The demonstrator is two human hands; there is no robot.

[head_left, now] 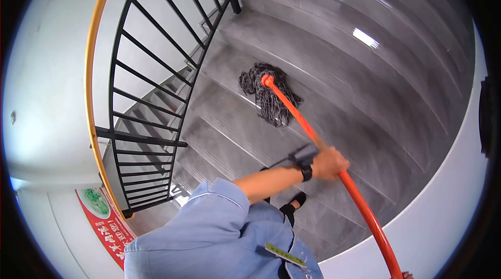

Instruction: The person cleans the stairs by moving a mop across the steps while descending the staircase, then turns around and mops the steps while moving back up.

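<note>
Orange-handled string mop [359, 202] slants across the stairwell; its dark grey yarn head [270, 106] lies spread on the grey stairs [334, 88], near the black metal railing [146, 138]. Left hand [330, 163], black band [307, 172] at the wrist, fingers wrapped closed around the pole partway down from the head. Right hand [407, 276] mostly cut off at the bottom edge, by the pole's lower end; can't tell how tight its grip is. Black shoe [299, 199] below left forearm.
</note>
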